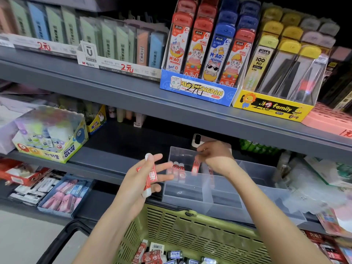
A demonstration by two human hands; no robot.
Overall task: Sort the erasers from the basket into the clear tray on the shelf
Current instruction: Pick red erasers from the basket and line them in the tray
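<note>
A clear tray (224, 202) with dividers sits on the middle shelf. My right hand (215, 158) reaches into its back left compartment and pinches a red-and-white eraser (195, 167) upright there. Beside it stand two more red-topped erasers (179, 171). To the left of the tray, my left hand (142, 178) holds a few red-and-white erasers (150, 177) against its palm. Below, a green basket (190, 225) holds several erasers (152, 253) in red and dark sleeves.
A grey shelf edge (133, 96) overhangs the tray, carrying boxes of pencil leads (205, 60). A glue box (51, 136) stands at the left. A blue tray of pink erasers (64, 197) lies lower left. Packets (323, 187) crowd the right.
</note>
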